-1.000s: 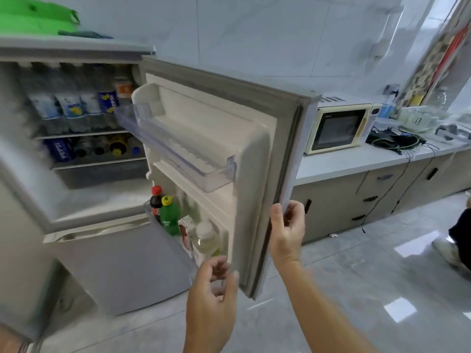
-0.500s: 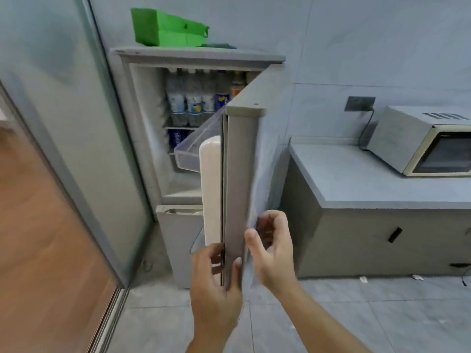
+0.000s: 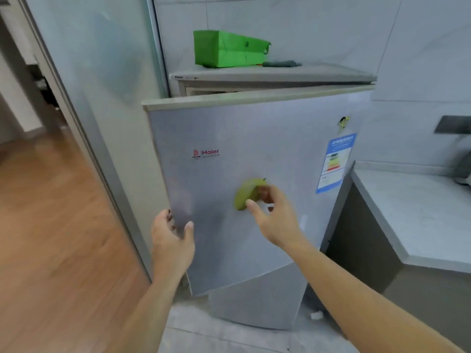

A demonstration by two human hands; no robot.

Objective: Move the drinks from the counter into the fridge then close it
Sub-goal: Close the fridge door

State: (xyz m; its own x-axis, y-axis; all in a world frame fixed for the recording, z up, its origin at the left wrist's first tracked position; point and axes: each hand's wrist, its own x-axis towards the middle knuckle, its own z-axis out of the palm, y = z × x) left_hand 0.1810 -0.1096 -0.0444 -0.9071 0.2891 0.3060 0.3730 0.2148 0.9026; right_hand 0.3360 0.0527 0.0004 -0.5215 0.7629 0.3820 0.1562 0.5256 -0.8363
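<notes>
The silver fridge door (image 3: 229,138) is swung almost shut, with a narrow gap still showing under the fridge top (image 3: 267,73). The drinks are hidden behind it. My left hand (image 3: 170,240) curls around the door's free left edge, thumb on the front face. My right hand (image 3: 277,220) rests against the door's front, its fingertips on a green pear-shaped magnet (image 3: 242,198).
A green bag (image 3: 226,49) lies on the fridge top. A grey counter (image 3: 420,212) stands right of the fridge, and a frosted glass partition (image 3: 89,72) is close on the left. The lower fridge door (image 3: 254,304) is below.
The door has swung from wide open to nearly shut, hiding the bottles. My right hand left the door's edge and now lies on its front face. My left hand stays at the edge.
</notes>
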